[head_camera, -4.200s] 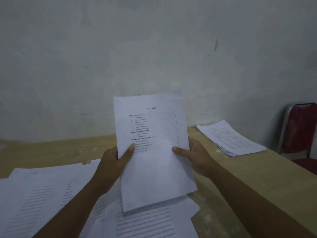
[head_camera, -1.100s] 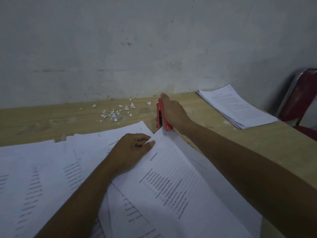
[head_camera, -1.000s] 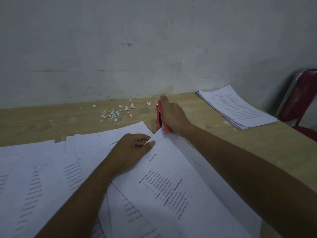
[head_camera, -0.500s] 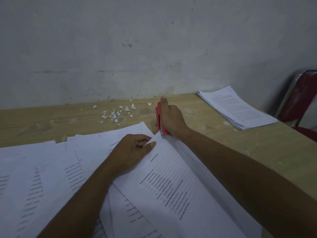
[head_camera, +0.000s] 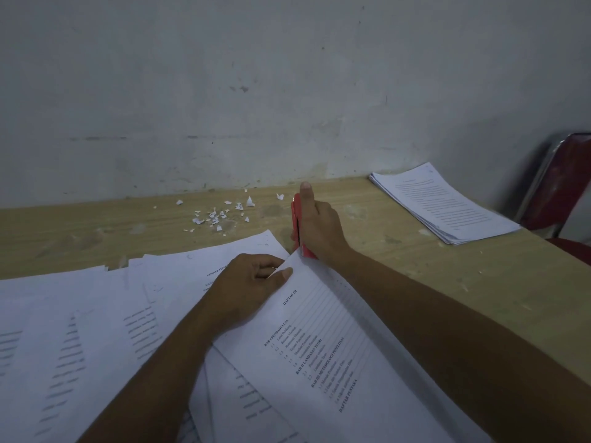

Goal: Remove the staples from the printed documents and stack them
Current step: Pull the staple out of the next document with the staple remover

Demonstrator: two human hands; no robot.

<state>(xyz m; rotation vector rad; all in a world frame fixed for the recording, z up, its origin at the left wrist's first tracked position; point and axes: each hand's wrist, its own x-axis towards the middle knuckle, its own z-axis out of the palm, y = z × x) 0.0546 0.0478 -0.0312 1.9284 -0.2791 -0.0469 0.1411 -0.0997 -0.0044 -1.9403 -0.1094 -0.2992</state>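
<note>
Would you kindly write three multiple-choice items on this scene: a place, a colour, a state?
1. Where on the table is the neat stack of papers? A) far right end B) left end C) middle
2. What colour is the tool in the right hand? A) blue B) red C) green
3. What is the left hand doing? A) lying flat B) pinching the document's corner C) making an empty fist
Answers: A, it lies at the far right end; B, its body shows red; B, thumb and fingers hold the corner.
</note>
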